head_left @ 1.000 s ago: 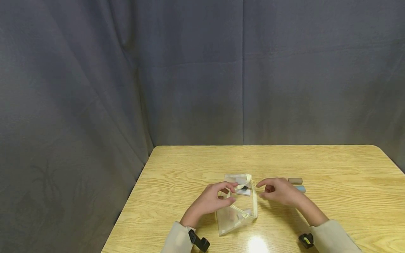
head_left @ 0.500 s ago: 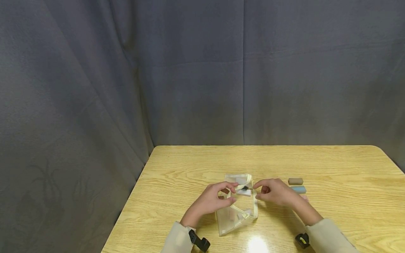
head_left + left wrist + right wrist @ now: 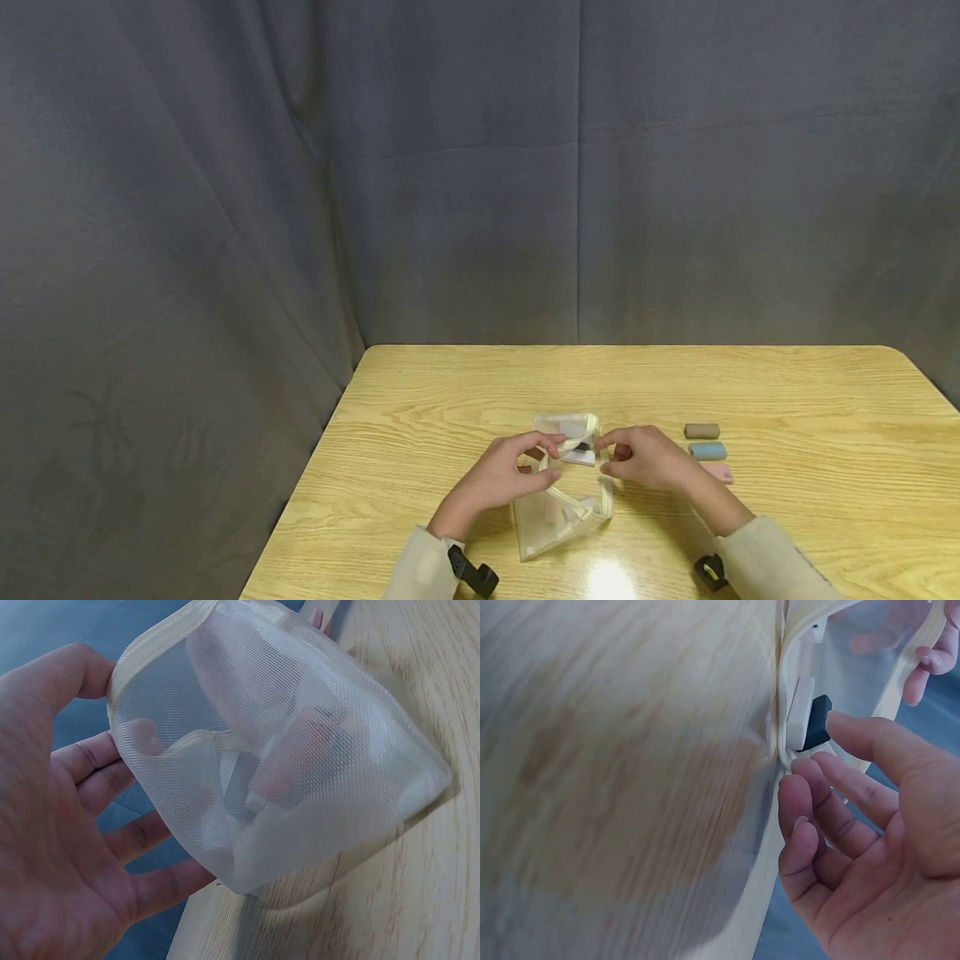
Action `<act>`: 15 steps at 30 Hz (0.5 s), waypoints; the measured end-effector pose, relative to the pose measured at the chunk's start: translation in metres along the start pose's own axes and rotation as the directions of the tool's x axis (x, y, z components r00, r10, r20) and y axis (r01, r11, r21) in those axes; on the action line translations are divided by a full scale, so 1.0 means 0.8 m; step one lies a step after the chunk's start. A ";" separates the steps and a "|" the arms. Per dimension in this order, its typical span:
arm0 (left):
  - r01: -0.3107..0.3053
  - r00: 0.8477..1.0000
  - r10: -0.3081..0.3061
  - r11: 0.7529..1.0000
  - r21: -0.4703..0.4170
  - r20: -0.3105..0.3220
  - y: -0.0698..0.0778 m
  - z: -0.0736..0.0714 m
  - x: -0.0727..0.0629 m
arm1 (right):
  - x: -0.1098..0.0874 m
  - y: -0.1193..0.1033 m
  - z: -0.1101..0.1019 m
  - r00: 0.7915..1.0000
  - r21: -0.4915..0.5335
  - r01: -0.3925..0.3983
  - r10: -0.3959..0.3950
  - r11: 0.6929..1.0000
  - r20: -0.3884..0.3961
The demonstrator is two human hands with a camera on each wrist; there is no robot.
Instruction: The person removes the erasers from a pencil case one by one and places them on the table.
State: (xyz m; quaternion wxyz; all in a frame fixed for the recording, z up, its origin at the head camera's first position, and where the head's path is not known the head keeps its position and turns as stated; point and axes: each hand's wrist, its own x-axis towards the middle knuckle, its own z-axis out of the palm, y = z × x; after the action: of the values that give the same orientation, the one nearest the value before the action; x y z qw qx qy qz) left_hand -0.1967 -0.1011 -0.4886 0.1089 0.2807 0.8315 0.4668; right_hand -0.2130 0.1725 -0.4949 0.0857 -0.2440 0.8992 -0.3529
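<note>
A cream mesh zip pouch (image 3: pixel 536 525) lies on the table with its mouth spread. My left hand (image 3: pixel 504 473) grips its near-left zip edge; in the left wrist view, the left hand (image 3: pixel 67 802) has its thumb on the zip tape and its fingers behind the mesh. My right hand (image 3: pixel 651 457) is at the right side of the mouth, fingers bent and thumb apart. In the right wrist view, its fingertips (image 3: pixel 799 776) are right at the zip corner, beside a white block (image 3: pixel 801 712) and a dark block (image 3: pixel 819 724) inside. A pinkish block (image 3: pixel 300 746) shows through the mesh.
Right of the right hand, a brown block (image 3: pixel 702 431), a blue block (image 3: pixel 707 451) and a pink block (image 3: pixel 718 472) lie in a column on the wooden table (image 3: pixel 825 467). A grey curtain (image 3: pixel 480 208) hangs behind and to the left.
My right hand has moved slightly left and toward me, from beside the pouch to its zip edge, uncovering the blue and pink blocks. The left hand has stayed in place.
</note>
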 end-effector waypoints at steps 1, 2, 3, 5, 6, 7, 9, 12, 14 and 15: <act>0.002 1.000 -0.002 1.000 0.000 0.000 0.000 0.000 0.000 | 0.000 -0.001 0.001 1.000 0.000 -0.005 0.005 1.000 0.001; 0.002 1.000 -0.002 1.000 0.001 0.000 0.000 0.000 0.000 | 0.001 -0.002 0.001 1.000 0.001 -0.011 0.011 1.000 0.002; 0.003 1.000 -0.003 1.000 0.001 0.000 0.000 0.000 0.000 | 0.001 -0.002 0.002 1.000 0.001 -0.016 0.016 1.000 0.005; 0.003 1.000 -0.003 1.000 0.005 0.001 0.000 0.000 0.000 | 0.002 -0.004 0.004 1.000 -0.004 -0.029 0.029 1.000 0.006; 0.002 1.000 -0.002 1.000 0.005 0.001 0.000 0.000 0.001 | 0.003 -0.004 0.005 0.999 -0.008 -0.035 0.035 0.999 0.006; 0.002 1.000 -0.002 1.000 0.006 0.001 0.000 0.000 0.001 | 0.004 -0.004 0.006 0.999 -0.012 -0.039 0.039 0.999 0.005; -0.001 1.000 0.001 1.000 0.006 0.003 -0.001 0.000 0.001 | 0.005 -0.005 0.008 0.999 -0.026 -0.052 0.052 0.998 0.000; -0.003 1.000 0.003 1.000 0.006 0.003 -0.001 0.000 0.001 | 0.008 -0.004 0.010 0.998 -0.049 -0.065 0.064 0.997 -0.009; -0.004 1.000 0.004 1.000 0.005 0.002 -0.001 0.001 0.001 | 0.010 -0.004 0.011 0.998 -0.058 -0.066 0.066 0.996 -0.012; -0.004 1.000 0.004 1.000 0.005 0.002 -0.002 0.001 0.001 | 0.011 -0.003 0.012 0.998 -0.059 -0.068 0.067 0.996 -0.012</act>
State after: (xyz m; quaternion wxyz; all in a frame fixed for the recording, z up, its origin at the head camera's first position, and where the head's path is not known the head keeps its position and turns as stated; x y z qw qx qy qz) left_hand -0.1978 -0.1007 -0.4898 0.1082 0.2830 0.8319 0.4649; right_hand -0.2162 0.1610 -0.5000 0.0856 -0.2140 0.9175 -0.3242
